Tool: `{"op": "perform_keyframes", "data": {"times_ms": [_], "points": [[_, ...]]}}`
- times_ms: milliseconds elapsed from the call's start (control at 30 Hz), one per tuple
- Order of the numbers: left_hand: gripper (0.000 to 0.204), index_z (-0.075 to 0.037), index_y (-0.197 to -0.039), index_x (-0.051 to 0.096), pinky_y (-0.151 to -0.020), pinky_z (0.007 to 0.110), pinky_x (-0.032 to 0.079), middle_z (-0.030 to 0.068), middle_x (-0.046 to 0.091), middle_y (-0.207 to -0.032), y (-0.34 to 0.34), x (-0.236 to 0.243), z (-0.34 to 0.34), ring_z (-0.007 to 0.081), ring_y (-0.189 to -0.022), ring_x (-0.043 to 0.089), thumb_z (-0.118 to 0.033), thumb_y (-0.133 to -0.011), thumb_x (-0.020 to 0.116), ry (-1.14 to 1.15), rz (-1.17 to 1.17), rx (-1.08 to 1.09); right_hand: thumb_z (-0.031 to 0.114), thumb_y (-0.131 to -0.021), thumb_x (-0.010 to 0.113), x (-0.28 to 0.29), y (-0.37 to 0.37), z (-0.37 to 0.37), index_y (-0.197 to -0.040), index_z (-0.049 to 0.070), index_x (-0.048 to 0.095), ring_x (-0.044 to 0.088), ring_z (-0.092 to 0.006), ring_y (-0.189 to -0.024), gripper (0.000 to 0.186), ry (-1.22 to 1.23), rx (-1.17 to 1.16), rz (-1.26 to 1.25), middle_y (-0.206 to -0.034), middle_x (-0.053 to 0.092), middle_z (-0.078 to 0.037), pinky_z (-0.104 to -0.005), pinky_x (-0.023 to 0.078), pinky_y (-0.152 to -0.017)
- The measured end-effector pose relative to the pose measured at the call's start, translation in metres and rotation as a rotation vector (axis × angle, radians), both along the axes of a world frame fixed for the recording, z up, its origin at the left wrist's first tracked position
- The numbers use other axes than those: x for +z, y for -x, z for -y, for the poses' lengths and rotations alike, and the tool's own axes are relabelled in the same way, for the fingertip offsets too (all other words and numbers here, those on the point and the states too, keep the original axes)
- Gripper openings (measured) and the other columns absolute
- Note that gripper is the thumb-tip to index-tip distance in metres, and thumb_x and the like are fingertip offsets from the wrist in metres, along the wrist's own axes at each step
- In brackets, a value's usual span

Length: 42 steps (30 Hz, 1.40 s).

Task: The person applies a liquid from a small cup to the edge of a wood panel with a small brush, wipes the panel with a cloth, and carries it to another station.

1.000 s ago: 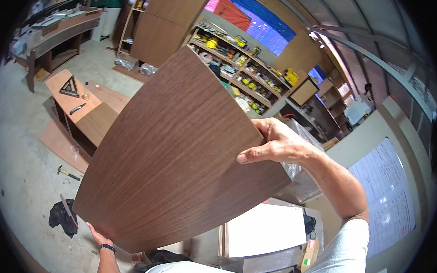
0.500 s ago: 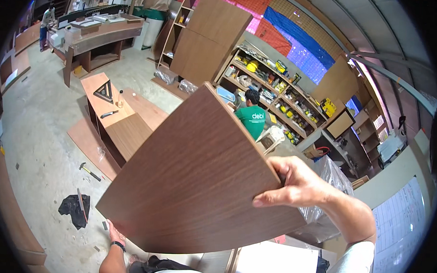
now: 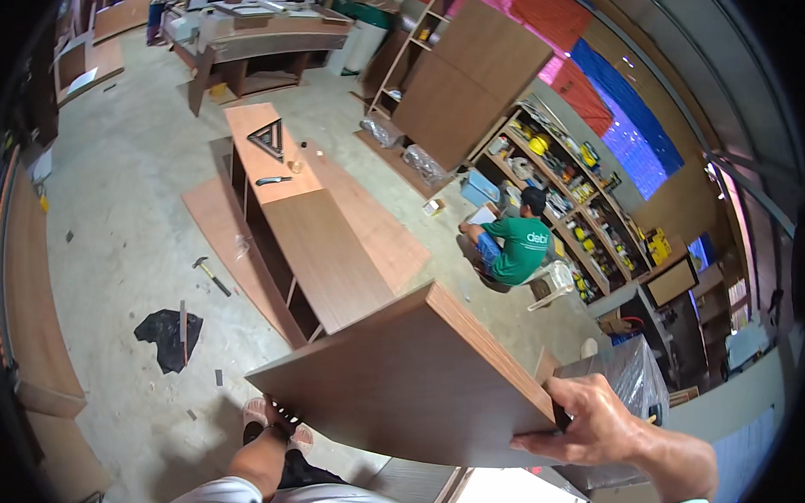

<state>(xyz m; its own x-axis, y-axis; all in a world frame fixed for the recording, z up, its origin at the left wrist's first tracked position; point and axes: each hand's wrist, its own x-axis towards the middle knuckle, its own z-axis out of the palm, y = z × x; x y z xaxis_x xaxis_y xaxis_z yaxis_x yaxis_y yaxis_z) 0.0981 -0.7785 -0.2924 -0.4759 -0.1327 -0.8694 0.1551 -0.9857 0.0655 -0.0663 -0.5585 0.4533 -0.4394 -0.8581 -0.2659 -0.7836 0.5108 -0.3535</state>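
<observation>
A dark brown wood-grain panel (image 3: 407, 385) is held up in front of me, tilted, with its lighter cut edge turned to the right. My right hand (image 3: 587, 418) is closed on its right edge, the thumb across the face and the other fingers mostly out of sight behind it. At the lower left corner, my left hand (image 3: 274, 408) grips the panel; most of that hand is hidden by the board. Beyond the panel stands a long low cabinet (image 3: 332, 249) with a knife (image 3: 274, 180) and a black triangular square (image 3: 266, 139) on top.
A hammer (image 3: 211, 276) and a black plastic bag (image 3: 162, 336) lie on the concrete floor to the left. A person in a green shirt (image 3: 513, 246) sits near shelves of tools (image 3: 582, 191). A plastic-wrapped object (image 3: 624, 375) stands beyond my right hand. Loose boards lie around the cabinet.
The panel has dropped lower and tipped flatter, showing its edge and more of the cabinet. Both hands have moved with it, slightly rightward. The view has shifted.
</observation>
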Motion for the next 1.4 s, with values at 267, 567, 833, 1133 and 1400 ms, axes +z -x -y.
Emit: {"op": "perform_keyframes", "data": {"times_ms": [267,567,833,1133,1400], "points": [[0.076,-0.023,-0.145,0.055,-0.111,0.067,0.038,0.0035,0.054,-0.150,-0.018,-0.004,-0.012,0.0328,-0.131,0.053,-0.079,-0.095,0.044,-0.122,0.106,-0.001,0.020,-0.075,0.092,-0.006,-0.031,0.075,-0.074,0.006,0.050,0.065,-0.0304,-0.057,0.045,-0.123,0.020,-0.068,-0.063,0.056,-0.012,-0.0409,0.049,-0.051],[0.101,-0.013,-0.155,0.037,-0.104,0.067,0.045,0.0179,0.048,-0.147,-0.048,0.017,0.087,0.0421,-0.128,0.055,-0.089,-0.089,0.041,-0.075,0.240,-0.098,0.016,-0.070,0.089,-0.062,-0.026,0.143,-0.081,0.000,0.058,0.064,-0.0334,-0.057,0.037,-0.296,-0.187,-0.083,-0.067,0.060,-0.016,-0.0421,0.050,-0.059],[0.102,-0.004,-0.162,0.028,-0.102,0.062,0.048,0.0223,0.036,-0.162,-0.275,-0.001,0.195,0.0453,-0.133,0.054,-0.082,-0.096,0.040,0.209,0.474,0.027,0.017,-0.073,0.087,-0.150,-0.004,0.169,-0.077,-0.002,0.054,0.057,-0.0239,-0.056,0.038,-0.321,-0.267,-0.010,-0.064,0.058,-0.015,-0.0396,0.048,-0.057],[0.102,-0.004,-0.162,0.027,-0.104,0.061,0.048,0.0239,0.034,-0.164,-0.344,0.048,0.204,0.0469,-0.136,0.053,-0.079,-0.095,0.045,0.046,0.799,0.167,0.020,-0.069,0.089,-0.225,0.050,0.223,-0.076,-0.001,0.054,0.048,-0.0169,-0.057,0.041,-0.339,-0.241,-0.075,-0.061,0.052,-0.008,-0.0385,0.042,-0.054],[0.102,-0.001,-0.162,0.024,-0.108,0.060,0.046,0.0259,0.031,-0.164,-0.246,0.070,0.281,0.0466,-0.136,0.051,-0.076,-0.097,0.047,0.146,0.610,0.306,0.022,-0.072,0.087,-0.277,0.115,0.304,-0.077,-0.002,0.055,0.059,-0.0294,-0.057,0.040,-0.314,-0.244,-0.031,-0.064,0.061,-0.016,-0.0428,0.050,-0.060]]}}
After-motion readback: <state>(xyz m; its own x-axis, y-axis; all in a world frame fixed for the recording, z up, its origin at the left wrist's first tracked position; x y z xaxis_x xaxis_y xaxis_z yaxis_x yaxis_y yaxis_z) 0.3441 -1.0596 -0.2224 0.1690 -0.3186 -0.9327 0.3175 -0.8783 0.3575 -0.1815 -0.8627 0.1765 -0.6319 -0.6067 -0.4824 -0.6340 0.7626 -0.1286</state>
